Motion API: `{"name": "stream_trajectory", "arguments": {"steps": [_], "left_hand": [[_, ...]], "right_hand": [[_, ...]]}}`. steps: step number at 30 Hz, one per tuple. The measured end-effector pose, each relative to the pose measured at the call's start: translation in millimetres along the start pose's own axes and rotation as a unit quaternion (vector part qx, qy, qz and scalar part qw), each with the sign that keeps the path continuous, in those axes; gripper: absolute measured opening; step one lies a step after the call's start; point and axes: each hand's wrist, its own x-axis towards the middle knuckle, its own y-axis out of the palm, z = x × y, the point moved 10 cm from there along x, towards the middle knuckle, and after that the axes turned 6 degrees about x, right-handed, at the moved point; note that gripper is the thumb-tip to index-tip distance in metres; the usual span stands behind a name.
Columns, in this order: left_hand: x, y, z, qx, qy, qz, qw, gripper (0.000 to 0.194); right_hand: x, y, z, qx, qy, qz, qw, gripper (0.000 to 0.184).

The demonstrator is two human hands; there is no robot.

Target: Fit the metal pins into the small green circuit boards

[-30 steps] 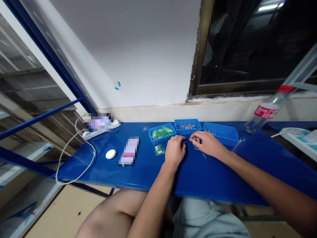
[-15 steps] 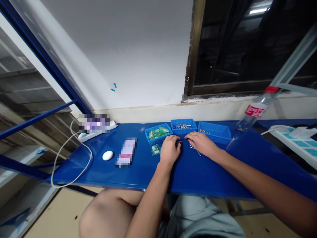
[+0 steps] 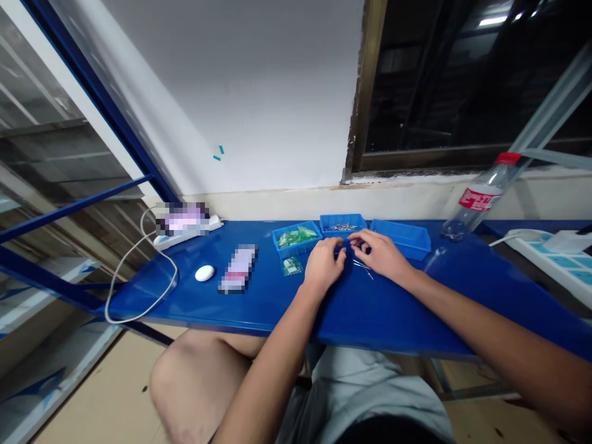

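My left hand (image 3: 325,261) rests on the blue table with its fingers curled in and closed. A thin metal pin seems to lie between its thumb and fingers, though little of it shows. Close by on the right, my right hand (image 3: 377,251) has bent fingers pointing at the left one; whatever is at its fingertips is too small to make out. Several thin metal pins (image 3: 362,265) lie on the table beneath the right hand. Beyond the hands stands a blue bin (image 3: 343,222) with many metal pins in it.
Left of it, another blue bin (image 3: 298,237) holds green packets, with a clear packet (image 3: 291,266) before it. A third blue bin (image 3: 401,239) is behind my right hand. Further out are a bottle (image 3: 481,198), power strips (image 3: 550,253), a phone (image 3: 239,268) and a white oval object (image 3: 204,273).
My right hand has lifted slightly and its fingertips have come nearer my left hand. The left hand has turned a little, its fingers now pointing toward the right hand. The view has shifted slightly.
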Motion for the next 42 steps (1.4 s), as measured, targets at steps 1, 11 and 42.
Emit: {"name": "stream_trajectory", "arguments": {"steps": [1,11,42], "left_hand": [[4,0.6,-3,-0.003,0.003,0.007,1.0,0.027],[29,9.9,-3,-0.119,0.034,0.029,0.992,0.024],[13,26.6,23,-0.406,-0.069,-0.005,0.911,0.032]], "right_hand": [[-1,-7,-2,0.029,0.019,-0.028,0.999,0.021],[-15,-22,-35,0.27,0.162,-0.151,0.937,0.043],[-4,-20,15,0.063,0.005,-0.076,0.995,0.009]]}}
